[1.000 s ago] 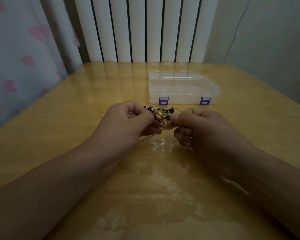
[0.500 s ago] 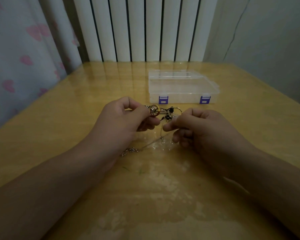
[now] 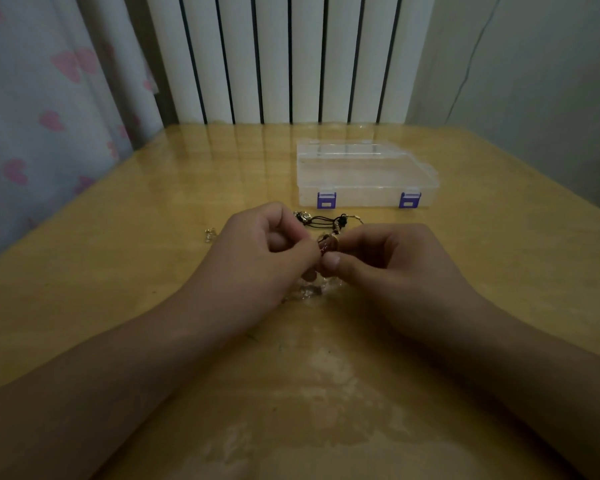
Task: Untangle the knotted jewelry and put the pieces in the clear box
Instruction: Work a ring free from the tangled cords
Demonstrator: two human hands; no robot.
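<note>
Knotted jewelry (image 3: 326,226) sits between our two hands, above the yellow table (image 3: 118,271). Our left hand (image 3: 257,258) and right hand (image 3: 392,265) both curl their fingers in and pinch the tangle, thumbs nearly touching. Black cord trails toward the clear box (image 3: 364,176), which lies shut just beyond. A small loose piece (image 3: 209,233) lies left of our left hand. Bare tabletop spreads to both side edges.

wooden table (image 3: 118,271) bears clear box (image 3: 364,181), small metal piece (image 3: 209,234).
</note>
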